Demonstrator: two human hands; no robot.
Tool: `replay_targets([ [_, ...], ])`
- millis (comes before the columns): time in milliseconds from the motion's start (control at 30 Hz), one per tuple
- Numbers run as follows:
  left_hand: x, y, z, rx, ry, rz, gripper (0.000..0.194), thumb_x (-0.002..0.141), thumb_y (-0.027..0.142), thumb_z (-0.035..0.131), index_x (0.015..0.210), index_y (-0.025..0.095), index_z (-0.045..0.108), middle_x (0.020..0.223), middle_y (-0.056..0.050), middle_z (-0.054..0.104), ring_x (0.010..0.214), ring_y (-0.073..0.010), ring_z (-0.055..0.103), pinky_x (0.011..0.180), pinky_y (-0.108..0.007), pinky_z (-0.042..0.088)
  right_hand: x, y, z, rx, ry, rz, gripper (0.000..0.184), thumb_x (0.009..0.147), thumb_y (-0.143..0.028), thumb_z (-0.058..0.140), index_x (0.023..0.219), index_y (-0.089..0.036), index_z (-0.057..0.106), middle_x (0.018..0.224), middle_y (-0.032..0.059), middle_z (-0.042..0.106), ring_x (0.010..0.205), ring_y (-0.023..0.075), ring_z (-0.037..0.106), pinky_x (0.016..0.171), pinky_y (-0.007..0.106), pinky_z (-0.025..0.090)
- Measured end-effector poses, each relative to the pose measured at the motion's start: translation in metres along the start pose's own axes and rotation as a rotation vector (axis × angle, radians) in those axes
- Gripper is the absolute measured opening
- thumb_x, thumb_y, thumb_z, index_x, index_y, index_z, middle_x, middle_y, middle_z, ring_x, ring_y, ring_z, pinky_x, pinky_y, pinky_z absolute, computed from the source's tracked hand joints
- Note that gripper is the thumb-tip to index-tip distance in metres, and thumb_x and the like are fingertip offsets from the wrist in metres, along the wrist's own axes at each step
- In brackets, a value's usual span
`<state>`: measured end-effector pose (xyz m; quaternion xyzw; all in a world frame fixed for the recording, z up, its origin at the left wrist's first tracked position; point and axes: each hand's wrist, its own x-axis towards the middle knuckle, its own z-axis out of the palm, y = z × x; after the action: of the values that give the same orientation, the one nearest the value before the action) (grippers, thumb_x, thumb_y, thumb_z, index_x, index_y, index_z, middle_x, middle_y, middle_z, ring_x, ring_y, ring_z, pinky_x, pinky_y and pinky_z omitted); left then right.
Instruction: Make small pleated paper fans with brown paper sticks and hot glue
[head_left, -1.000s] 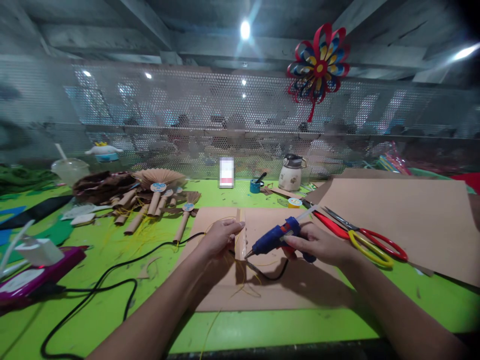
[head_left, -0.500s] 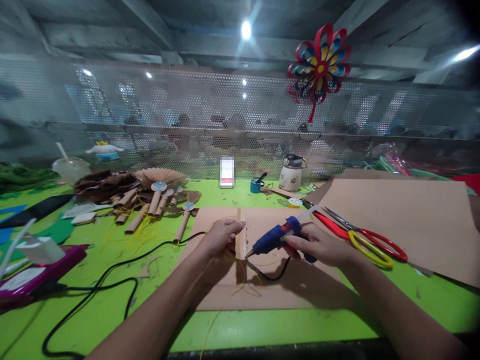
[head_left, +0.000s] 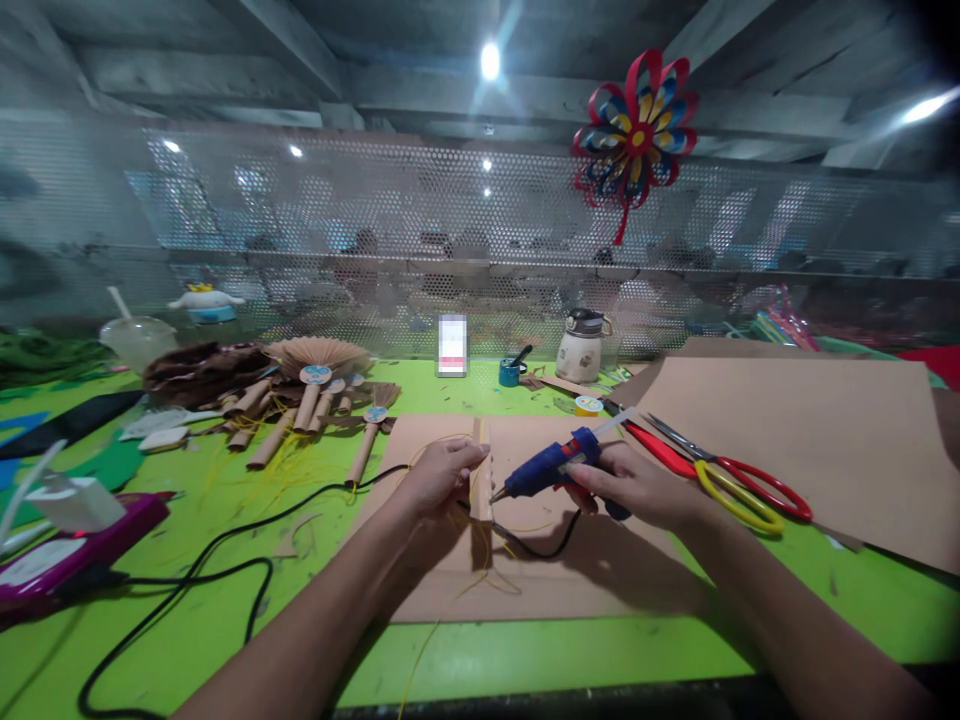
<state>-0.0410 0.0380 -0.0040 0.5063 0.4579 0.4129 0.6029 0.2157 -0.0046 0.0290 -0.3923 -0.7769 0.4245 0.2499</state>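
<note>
My left hand (head_left: 442,477) is closed on a narrow folded strip of brown paper (head_left: 481,495), held upright above a brown paper sheet (head_left: 600,585). In my right hand (head_left: 634,482) is a blue hot glue gun (head_left: 551,463), a glue stick poking from its back. Its metal nozzle sits at the strip's right edge, near the lower end. Yellow thread (head_left: 491,580) trails from beneath the strip over the sheet. The glue gun's black cord (head_left: 225,530) runs left, passing behind my left hand.
Scissors (head_left: 739,490) with red and yellow handles lie right, beside large brown paper (head_left: 810,440). Several paper fans with tube handles (head_left: 307,405) are piled at left. A purple power strip (head_left: 82,545) with a white plug stands front left. A jug (head_left: 580,345) stands at the back.
The glue gun's nozzle has moved slightly up along the strip's right edge. My left hand keeps its hold on the strip, and the view has shifted a little.
</note>
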Motion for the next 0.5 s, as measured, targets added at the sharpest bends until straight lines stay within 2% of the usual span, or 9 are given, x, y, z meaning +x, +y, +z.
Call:
replay_targets([
  [267,-0.0011,0.0003,0.0012,-0.009,0.009,0.013,0.034,0.061,0.041,0.078,0.065,0.017,0.055,0.050,0.005,0.049,0.041,-0.0091,0.043,0.041,-0.022,0.024,-0.0008,-0.0015,-0.0012,-0.011,-0.059,0.001,0.049,0.094,-0.057,0.048,0.075,-0.013,0.062,0.068,0.0035,0.059,0.061,0.0119,0.050,0.055,0.024,0.037],
  [500,0.0004,0.0018,0.0004,-0.017,-0.007,0.006,0.030,0.062,0.038,0.078,0.062,0.017,0.056,0.048,0.005,0.047,0.039,-0.0092,0.042,0.040,-0.022,0.024,0.0029,-0.0025,0.0018,0.119,0.105,0.004,0.048,0.092,-0.056,0.051,0.069,-0.015,0.059,0.066,0.0041,0.059,0.063,0.0144,0.055,0.061,0.027,0.042],
])
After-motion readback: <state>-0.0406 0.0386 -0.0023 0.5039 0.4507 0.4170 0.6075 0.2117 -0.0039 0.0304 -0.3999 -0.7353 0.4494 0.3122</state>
